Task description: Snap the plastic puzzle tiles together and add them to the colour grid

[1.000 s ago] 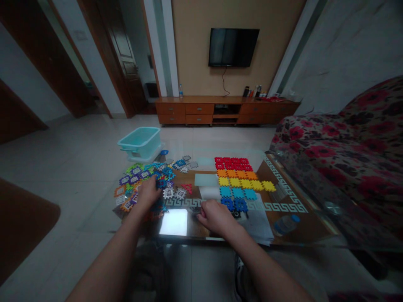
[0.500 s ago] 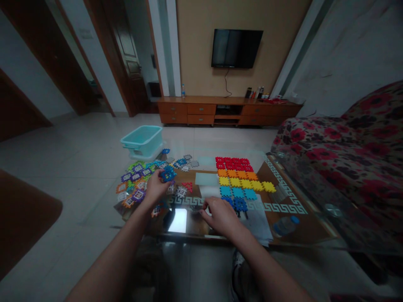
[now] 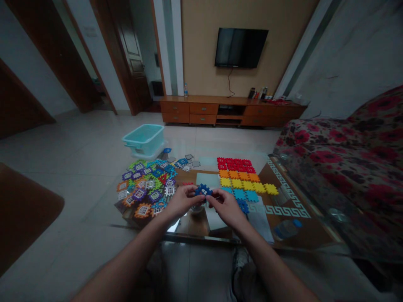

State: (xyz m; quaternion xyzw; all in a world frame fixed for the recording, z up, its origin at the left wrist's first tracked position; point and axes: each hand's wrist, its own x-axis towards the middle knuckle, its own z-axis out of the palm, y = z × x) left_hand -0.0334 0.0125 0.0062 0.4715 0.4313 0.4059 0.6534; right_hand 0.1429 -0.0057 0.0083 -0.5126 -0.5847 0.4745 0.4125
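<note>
Left hand (image 3: pixel 182 201) and right hand (image 3: pixel 225 206) both pinch one blue puzzle tile (image 3: pixel 203 191) above the counter (image 3: pixel 283 197), near the sorted tile rows (image 3: pixel 242 178).

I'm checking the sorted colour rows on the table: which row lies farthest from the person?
The red row. It lies at the far edge of the sorted block, beyond the orange row, the yellow row and the light blue row.

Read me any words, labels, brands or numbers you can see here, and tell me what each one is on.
None can be read.
Bottles on the TV cabinet: labels too small and blurred.
Water bottle under the glass table: no legible label.
Blue tile in both hands: no print visible.
</note>
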